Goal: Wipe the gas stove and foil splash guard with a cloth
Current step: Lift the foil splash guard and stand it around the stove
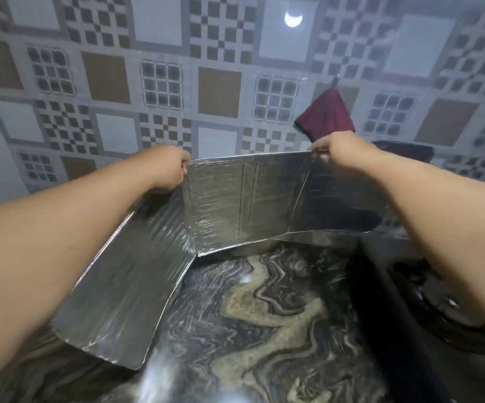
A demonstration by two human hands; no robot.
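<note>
Head view: folded silver foil splash guard stands on bare swirled marble counter; outstretched left hand and right hand each pinch its top edge.

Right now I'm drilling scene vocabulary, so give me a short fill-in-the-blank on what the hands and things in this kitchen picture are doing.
1. Both hands, the left hand and the right hand, grip the top edge of the ____ splash guard.
2. The dark red cloth hangs on the tiled ____ behind the guard.
3. The guard stands on a swirl-patterned ____.
4. The stove lies to the person's ____.

Missing words: foil; wall; countertop; right
</note>
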